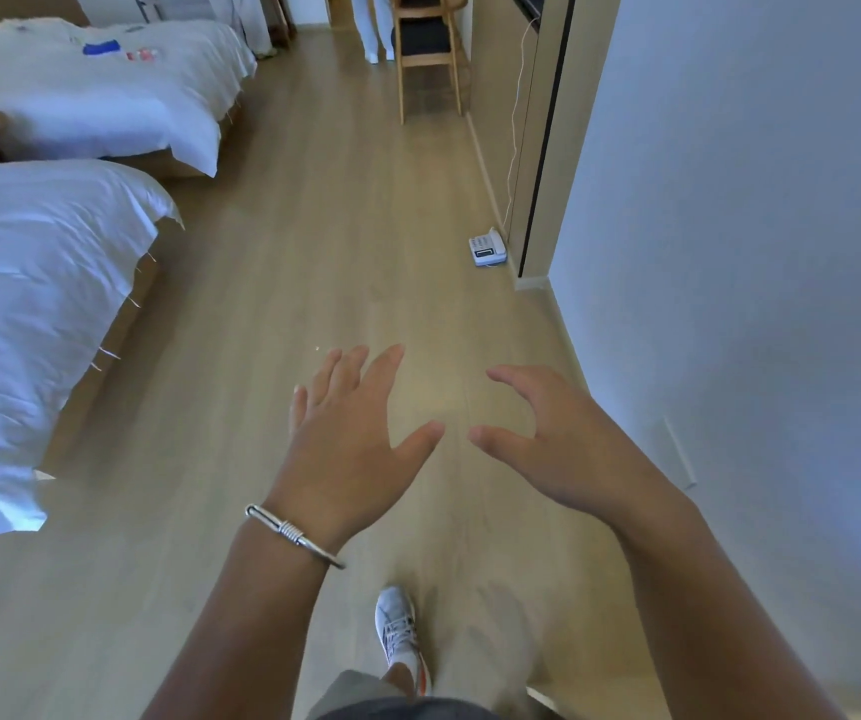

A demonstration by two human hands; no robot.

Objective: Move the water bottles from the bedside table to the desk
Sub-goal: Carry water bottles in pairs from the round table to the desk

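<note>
Nearest the camera, 1 white sneaker (pixel 396 628) is planted on the wooden floor (pixel 283 283), so a walk across the room is judged to be the step in hand. The left hand (pixel 348 433), with a silver bracelet (pixel 293 535) at the wrist, is held out with fingers spread wide and nothing in it. The right hand (pixel 548 433) is loosely arched, also holding nothing. No water bottles are seen, nor any bedside table. The step is best done by keeping both hands free and steering between the 2 beds (pixel 39 304) on the left and the wall (pixel 729 226) on the right. Farther on, a small white device (pixel 487 249) lies on the floor by the wall and should be stepped around. Beyond it stands a wooden chair (pixel 426 49). No containers are in view.
</note>
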